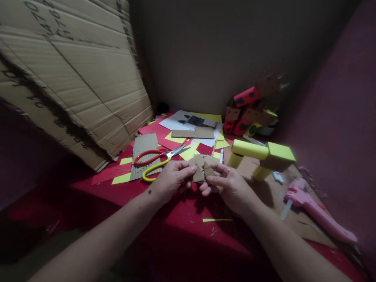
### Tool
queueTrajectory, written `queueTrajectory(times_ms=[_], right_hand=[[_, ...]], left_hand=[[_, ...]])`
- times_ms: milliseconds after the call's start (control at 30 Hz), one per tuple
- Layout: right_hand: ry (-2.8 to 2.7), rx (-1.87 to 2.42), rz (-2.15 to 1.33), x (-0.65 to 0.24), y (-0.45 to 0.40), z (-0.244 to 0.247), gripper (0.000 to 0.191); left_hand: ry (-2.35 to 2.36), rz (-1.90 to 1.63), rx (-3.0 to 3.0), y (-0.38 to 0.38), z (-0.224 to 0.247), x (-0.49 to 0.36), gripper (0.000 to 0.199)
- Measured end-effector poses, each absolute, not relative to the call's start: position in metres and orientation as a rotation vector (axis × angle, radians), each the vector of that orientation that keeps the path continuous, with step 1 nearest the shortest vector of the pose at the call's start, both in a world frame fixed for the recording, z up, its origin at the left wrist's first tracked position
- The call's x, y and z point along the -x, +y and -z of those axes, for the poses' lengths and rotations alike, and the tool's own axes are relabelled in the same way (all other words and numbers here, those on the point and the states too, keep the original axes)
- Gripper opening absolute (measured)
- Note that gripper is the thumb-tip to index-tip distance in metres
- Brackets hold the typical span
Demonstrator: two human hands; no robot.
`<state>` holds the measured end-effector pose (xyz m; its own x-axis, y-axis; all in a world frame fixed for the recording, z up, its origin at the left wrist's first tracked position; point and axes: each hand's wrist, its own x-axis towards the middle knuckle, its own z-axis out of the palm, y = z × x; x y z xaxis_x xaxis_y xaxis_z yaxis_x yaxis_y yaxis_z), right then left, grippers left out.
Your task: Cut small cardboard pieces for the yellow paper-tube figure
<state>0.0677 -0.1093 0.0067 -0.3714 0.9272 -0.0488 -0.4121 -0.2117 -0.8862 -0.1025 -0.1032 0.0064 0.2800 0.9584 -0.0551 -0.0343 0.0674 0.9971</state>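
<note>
- The left cardboard piece [197,174] is pinched between the thumb and fingers of the left hand [178,176], which is nearly closed.
- The right cardboard piece [208,169] is gripped in the same way by the right hand [226,181].
- These 2 small pieces are held side by side above the red table [176,235], in front of the paper scraps.
- The scissors [169,154], with 1 red and 1 yellow handle loop, are laid to the left with the blades parted, partly over a corrugated sheet [146,141].
- Farther back, a flat cardboard strip [192,134] is rested on white paper [172,120] and yellow scraps.
- To the right, a yellow-covered model [249,149] is stood on a brown board [311,231]; a pink glue gun [320,213] is laid beside it.
- Behind the model, a red and brown construction [246,98] is seen, its details blurred.
- The left side is filled by a large printed cardboard panel [79,74].
- A thin yellow strip [217,220] is left near the front edge.
</note>
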Motion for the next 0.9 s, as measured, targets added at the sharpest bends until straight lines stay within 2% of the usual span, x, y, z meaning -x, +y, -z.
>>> queueTrajectory(times_ms=[200, 400, 533, 900], right_hand=[[-1.006, 0.818, -1.717, -0.0693, -0.1098, -0.0080, 0.052], [-1.044, 0.836, -1.673, -0.0674, -0.1116, -0.0079, 0.021], [-1.112, 0.848, -1.629, -0.0648, -0.1135, -0.0081, 0.023], [-1.148, 0.894, -1.527, -0.0659, -0.1114, -0.0029, 0.011]], left_hand=[[1.019, -1.034, -1.252, -0.1073, -0.0118, 0.1028, 0.021], [0.885, -1.114, -1.168, -0.1065, -0.0122, 0.1000, 0.016], [0.859, -1.099, -1.145, -0.1070, -0.0103, 0.1008, 0.017], [0.928, -0.945, -1.237, -0.1118, -0.0112, 0.1001, 0.013]])
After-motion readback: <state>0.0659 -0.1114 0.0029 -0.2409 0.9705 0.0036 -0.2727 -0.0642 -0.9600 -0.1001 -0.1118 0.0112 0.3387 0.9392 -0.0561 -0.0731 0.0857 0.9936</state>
